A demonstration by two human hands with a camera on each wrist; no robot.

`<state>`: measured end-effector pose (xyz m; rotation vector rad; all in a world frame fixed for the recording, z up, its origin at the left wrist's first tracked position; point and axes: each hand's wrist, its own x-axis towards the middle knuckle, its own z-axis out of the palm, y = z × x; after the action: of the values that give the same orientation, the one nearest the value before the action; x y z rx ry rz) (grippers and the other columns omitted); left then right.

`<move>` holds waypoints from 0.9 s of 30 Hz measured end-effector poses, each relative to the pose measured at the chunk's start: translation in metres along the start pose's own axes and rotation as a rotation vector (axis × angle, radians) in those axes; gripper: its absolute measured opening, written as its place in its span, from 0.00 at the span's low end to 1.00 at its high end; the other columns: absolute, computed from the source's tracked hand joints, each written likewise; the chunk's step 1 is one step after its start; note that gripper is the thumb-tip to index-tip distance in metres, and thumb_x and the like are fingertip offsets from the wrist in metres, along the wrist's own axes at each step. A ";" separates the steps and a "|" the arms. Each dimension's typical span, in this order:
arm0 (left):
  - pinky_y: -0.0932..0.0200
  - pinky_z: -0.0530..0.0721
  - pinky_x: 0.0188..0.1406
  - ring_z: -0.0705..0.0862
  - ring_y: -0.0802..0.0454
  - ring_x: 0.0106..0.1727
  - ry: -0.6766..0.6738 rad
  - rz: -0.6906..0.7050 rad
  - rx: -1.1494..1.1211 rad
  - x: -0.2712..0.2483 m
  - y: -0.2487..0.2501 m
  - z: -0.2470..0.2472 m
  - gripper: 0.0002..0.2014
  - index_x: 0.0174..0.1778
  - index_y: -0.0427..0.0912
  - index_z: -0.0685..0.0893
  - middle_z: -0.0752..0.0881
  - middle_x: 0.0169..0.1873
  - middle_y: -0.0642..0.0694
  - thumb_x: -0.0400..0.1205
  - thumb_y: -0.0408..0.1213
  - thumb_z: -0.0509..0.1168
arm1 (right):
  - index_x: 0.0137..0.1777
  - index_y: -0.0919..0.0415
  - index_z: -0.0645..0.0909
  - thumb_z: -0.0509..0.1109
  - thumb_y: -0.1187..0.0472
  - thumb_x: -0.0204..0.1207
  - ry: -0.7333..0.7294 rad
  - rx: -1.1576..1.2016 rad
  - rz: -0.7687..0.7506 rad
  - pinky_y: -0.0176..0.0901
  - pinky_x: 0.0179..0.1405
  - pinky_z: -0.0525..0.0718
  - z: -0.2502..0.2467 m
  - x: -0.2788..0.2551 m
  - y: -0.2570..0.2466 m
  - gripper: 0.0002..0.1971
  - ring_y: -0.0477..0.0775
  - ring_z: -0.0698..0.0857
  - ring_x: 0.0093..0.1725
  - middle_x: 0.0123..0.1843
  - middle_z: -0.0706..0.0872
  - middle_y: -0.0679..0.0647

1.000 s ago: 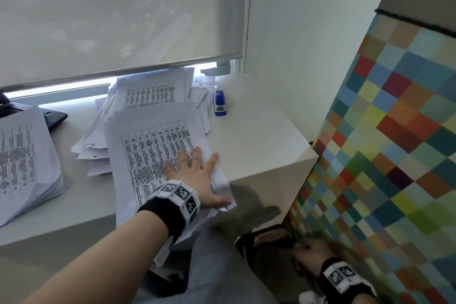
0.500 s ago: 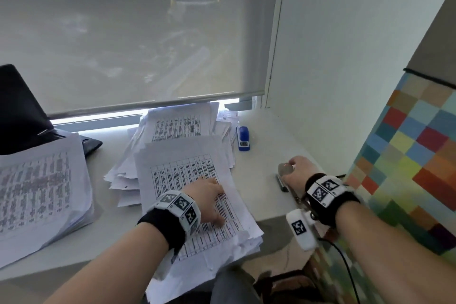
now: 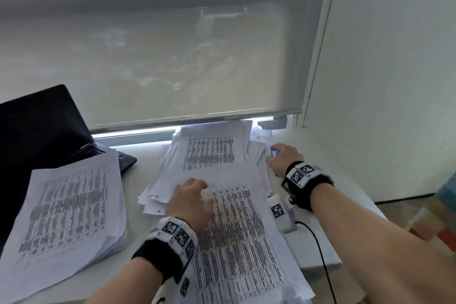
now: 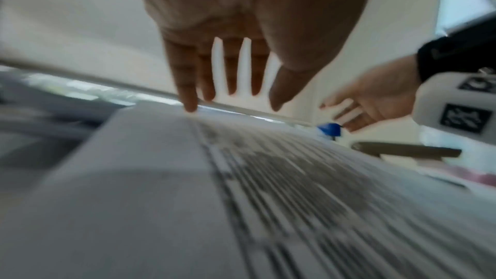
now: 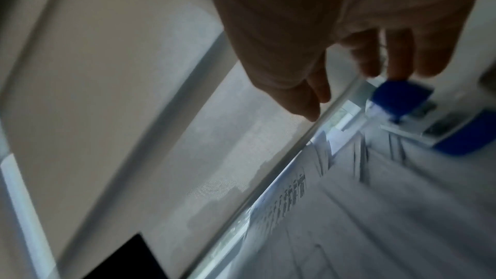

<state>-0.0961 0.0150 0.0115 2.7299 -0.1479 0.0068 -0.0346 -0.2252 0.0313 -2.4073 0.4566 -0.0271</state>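
Here the right hand (image 3: pixel 283 159) reaches over the blue stapler (image 5: pixel 400 97), its grip open, straight fingertips just at it. The stapler lies on the table (image 3: pixel 345 187), right beside the far papers. The left hand (image 3: pixel 190 202), fingers relaxed and holding nothing, touches the printed stack (image 3: pixel 241 242) at centre. A laptop (image 3: pixel 37 131) stands left, behind a second stack (image 3: pixel 66 210).

Matt printed paper sheets (image 3: pixel 237 229); glossy blue plastic stapler (image 5: pixel 400 92)
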 end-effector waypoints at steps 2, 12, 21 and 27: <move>0.47 0.71 0.74 0.69 0.43 0.75 -0.018 -0.206 -0.037 0.010 -0.020 -0.003 0.36 0.78 0.49 0.66 0.71 0.74 0.46 0.77 0.57 0.70 | 0.59 0.50 0.81 0.61 0.45 0.72 -0.029 -0.023 0.075 0.53 0.70 0.73 0.011 0.014 -0.002 0.20 0.64 0.80 0.65 0.62 0.83 0.59; 0.49 0.77 0.70 0.77 0.39 0.69 -0.124 -0.463 -0.109 0.034 -0.053 0.012 0.52 0.71 0.41 0.67 0.78 0.66 0.39 0.58 0.64 0.81 | 0.68 0.77 0.70 0.70 0.56 0.75 0.173 0.390 0.314 0.52 0.64 0.77 0.018 0.036 -0.001 0.29 0.68 0.81 0.63 0.62 0.81 0.68; 0.51 0.78 0.67 0.80 0.40 0.67 -0.188 -0.564 -0.267 0.035 -0.045 0.005 0.49 0.70 0.39 0.67 0.80 0.65 0.39 0.60 0.55 0.84 | 0.37 0.62 0.76 0.63 0.72 0.76 -0.181 1.401 0.141 0.48 0.36 0.87 -0.005 -0.035 -0.015 0.08 0.52 0.80 0.31 0.30 0.79 0.56; 0.54 0.79 0.63 0.82 0.41 0.63 -0.133 -0.552 -0.373 0.027 -0.042 0.002 0.43 0.64 0.38 0.72 0.82 0.58 0.42 0.60 0.52 0.85 | 0.16 0.70 0.72 0.61 0.76 0.48 -0.304 0.782 0.269 0.36 0.23 0.64 0.008 -0.077 -0.003 0.04 0.55 0.64 0.14 0.15 0.71 0.60</move>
<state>-0.0653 0.0497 -0.0062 2.3109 0.5169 -0.3236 -0.1045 -0.1922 0.0347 -1.5395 0.5042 0.2341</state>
